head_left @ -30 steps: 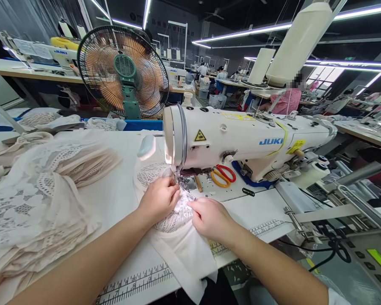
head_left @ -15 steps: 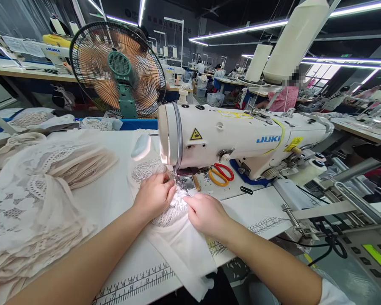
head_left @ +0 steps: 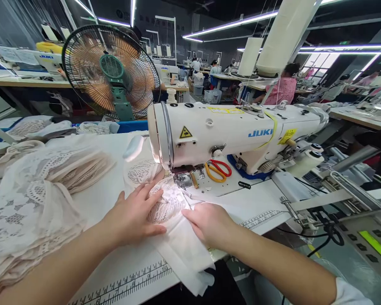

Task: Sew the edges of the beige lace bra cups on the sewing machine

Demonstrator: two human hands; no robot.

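Since a second ago my left hand (head_left: 131, 216) has drawn back and spread flat on the lace piece (head_left: 165, 203); my right hand (head_left: 209, 222) presses, fingers together, on the white fabric (head_left: 184, 250). Both lie below the sewing machine (head_left: 228, 135).

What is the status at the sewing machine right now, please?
Left hand flat on lace piece, fingers spread. Right hand pressing white fabric beside it. Presser foot just beyond; scissors on the bed, apart.

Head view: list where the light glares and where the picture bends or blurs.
Head view: the machine's lamp burns out the lace piece by the needle; ceiling light strips flare white; the thread cone and table edges bow from the wide lens; the fan blades smear; both hands look sharp.
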